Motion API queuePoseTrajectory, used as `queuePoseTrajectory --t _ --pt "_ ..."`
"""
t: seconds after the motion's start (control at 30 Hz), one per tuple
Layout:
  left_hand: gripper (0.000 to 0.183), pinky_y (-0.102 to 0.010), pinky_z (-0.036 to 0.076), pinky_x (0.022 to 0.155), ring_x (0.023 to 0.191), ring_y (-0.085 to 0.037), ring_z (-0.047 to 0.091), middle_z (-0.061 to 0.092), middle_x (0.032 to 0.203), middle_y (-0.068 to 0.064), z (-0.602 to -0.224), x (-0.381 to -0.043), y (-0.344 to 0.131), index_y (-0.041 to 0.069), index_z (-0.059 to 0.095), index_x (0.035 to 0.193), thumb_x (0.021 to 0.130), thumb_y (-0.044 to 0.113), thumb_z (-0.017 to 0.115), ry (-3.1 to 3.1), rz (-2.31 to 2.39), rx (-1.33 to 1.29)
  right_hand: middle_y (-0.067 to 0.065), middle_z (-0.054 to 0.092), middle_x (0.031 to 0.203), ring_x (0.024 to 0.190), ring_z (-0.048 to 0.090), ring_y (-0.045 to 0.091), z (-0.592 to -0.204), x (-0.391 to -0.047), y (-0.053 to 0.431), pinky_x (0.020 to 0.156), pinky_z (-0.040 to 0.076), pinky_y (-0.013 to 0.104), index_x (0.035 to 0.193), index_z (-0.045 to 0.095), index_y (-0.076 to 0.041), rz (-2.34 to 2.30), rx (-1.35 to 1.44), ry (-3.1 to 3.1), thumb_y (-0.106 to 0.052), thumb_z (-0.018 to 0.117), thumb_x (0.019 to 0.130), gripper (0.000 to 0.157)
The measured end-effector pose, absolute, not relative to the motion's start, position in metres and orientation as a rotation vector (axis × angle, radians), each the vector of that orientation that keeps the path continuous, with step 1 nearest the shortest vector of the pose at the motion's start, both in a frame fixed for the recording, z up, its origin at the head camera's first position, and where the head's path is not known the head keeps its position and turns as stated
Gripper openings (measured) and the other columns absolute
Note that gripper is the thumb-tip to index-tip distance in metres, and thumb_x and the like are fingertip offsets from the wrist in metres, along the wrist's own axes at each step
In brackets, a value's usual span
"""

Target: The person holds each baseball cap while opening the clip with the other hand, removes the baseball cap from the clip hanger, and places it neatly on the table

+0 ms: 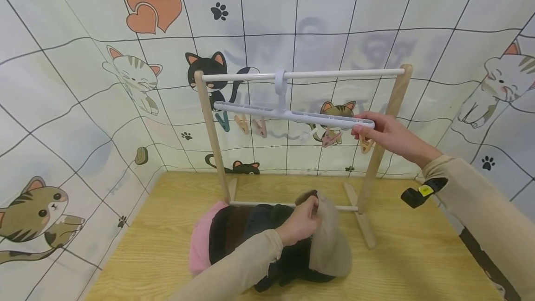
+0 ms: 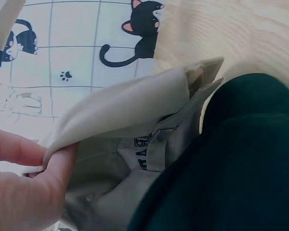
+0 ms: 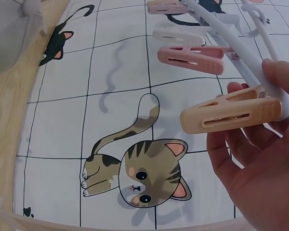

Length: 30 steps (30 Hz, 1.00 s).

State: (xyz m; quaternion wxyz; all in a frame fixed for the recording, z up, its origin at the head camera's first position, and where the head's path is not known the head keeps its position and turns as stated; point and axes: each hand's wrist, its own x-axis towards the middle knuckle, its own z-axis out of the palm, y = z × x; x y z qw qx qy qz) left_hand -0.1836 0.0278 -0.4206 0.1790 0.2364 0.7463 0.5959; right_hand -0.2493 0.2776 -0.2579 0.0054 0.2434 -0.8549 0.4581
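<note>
In the head view my left hand (image 1: 298, 222) pinches the edge of a beige cap (image 1: 332, 240) at the right end of a row of caps. The left wrist view shows thumb and forefinger on the cap's fabric, with its inside and a dark printed label visible. A dark green cap (image 2: 250, 144) is beside it. My right hand (image 1: 394, 136) grips the right end of a white clip hanger (image 1: 288, 114), which hooks over a rack's top bar. Next to those fingers hangs an orange clip (image 3: 231, 115); a pink clip (image 3: 190, 60) is farther along.
The rack has wooden side posts (image 1: 213, 138) and a white top rod (image 1: 347, 74). More caps, including a pink one (image 1: 200, 240), lie in the row on the wooden table (image 1: 138, 245). Behind stands a cat-patterned sheet (image 1: 267, 8). A teal clip (image 1: 223, 122) hangs at the left.
</note>
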Motion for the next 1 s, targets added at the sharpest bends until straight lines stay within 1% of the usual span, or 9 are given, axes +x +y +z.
queuePoseTrajectory --t 0.23,0.3,0.4,0.5,0.6,0.7,0.77,0.93,1.0 --pt "0.018 -0.028 0.038 0.062 0.078 -0.014 0.047 0.048 0.088 -0.005 -0.432 -0.178 0.021 0.003 0.044 0.092 0.084 -0.010 0.053 2.160 1.705 0.610 0.007 0.061 0.100 0.083 0.056 0.018 -0.257 -0.250 0.279 0.070 0.046 0.027 0.129 0.045 0.000 1.429 0.643 -2.670 -0.017 0.052 0.101 0.033" --pt "0.018 -0.028 0.040 0.061 0.077 -0.015 0.049 0.051 0.089 -0.006 -0.434 -0.175 0.017 0.003 0.045 0.092 0.083 -0.008 0.054 2.173 1.695 0.573 0.007 0.061 0.101 0.086 0.057 0.017 -0.257 -0.251 0.280 0.071 0.047 0.026 0.128 0.043 0.000 1.439 0.642 -2.658 -0.016 0.051 0.101 0.033" --pt "0.018 -0.029 0.048 0.057 0.073 -0.014 0.053 0.052 0.086 -0.007 -0.439 -0.171 0.010 0.003 0.047 0.096 0.083 -0.007 0.056 2.166 1.681 0.532 0.006 0.061 0.102 0.089 0.058 0.015 -0.257 -0.252 0.283 0.073 0.047 0.025 0.128 0.042 0.002 1.438 0.634 -2.645 -0.016 0.050 0.102 0.033" --pt "0.017 -0.033 0.054 0.055 0.072 -0.018 0.059 0.051 0.082 -0.010 -0.444 -0.167 0.003 0.002 0.046 0.095 0.084 -0.008 0.055 2.132 1.677 0.493 0.005 0.061 0.103 0.090 0.058 0.013 -0.258 -0.253 0.287 0.073 0.046 0.024 0.128 0.042 0.002 1.423 0.612 -2.646 -0.018 0.050 0.102 0.034" --pt "0.018 -0.035 0.055 0.054 0.071 -0.022 0.062 0.048 0.079 -0.011 -0.447 -0.163 -0.003 0.002 0.045 0.093 0.084 -0.010 0.055 2.123 1.666 0.469 0.005 0.061 0.103 0.090 0.057 0.013 -0.259 -0.254 0.290 0.073 0.046 0.024 0.129 0.042 0.001 1.410 0.580 -2.651 -0.021 0.050 0.102 0.035" --pt "0.019 -0.034 0.055 0.053 0.069 -0.023 0.063 0.047 0.078 -0.012 -0.449 -0.161 -0.008 0.002 0.045 0.092 0.083 -0.011 0.054 2.136 1.652 0.470 0.004 0.061 0.103 0.091 0.057 0.013 -0.259 -0.256 0.293 0.074 0.046 0.024 0.129 0.042 0.001 1.404 0.558 -2.650 -0.022 0.050 0.102 0.036" --pt "0.019 -0.032 0.055 0.053 0.067 -0.024 0.063 0.046 0.078 -0.012 -0.450 -0.160 -0.011 0.002 0.044 0.092 0.084 -0.011 0.054 2.142 1.647 0.477 0.006 0.061 0.103 0.090 0.057 0.012 -0.260 -0.258 0.294 0.074 0.046 0.024 0.129 0.043 0.001 1.406 0.546 -2.646 -0.021 0.051 0.102 0.036" --pt "0.018 -0.033 0.055 0.052 0.062 -0.026 0.064 0.048 0.078 -0.011 -0.449 -0.159 -0.014 0.002 0.044 0.091 0.085 -0.011 0.055 2.145 1.644 0.468 0.009 0.062 0.103 0.088 0.056 0.012 -0.260 -0.261 0.298 0.075 0.046 0.026 0.130 0.043 0.000 1.400 0.501 -2.649 -0.022 0.051 0.101 0.036" --pt "0.017 -0.034 0.055 0.051 0.062 -0.028 0.065 0.051 0.077 -0.011 -0.447 -0.158 -0.016 0.001 0.044 0.090 0.085 -0.011 0.055 2.142 1.634 0.458 0.009 0.062 0.104 0.088 0.056 0.013 -0.261 -0.262 0.300 0.075 0.046 0.026 0.130 0.043 -0.001 1.394 0.483 -2.659 -0.023 0.050 0.102 0.037"
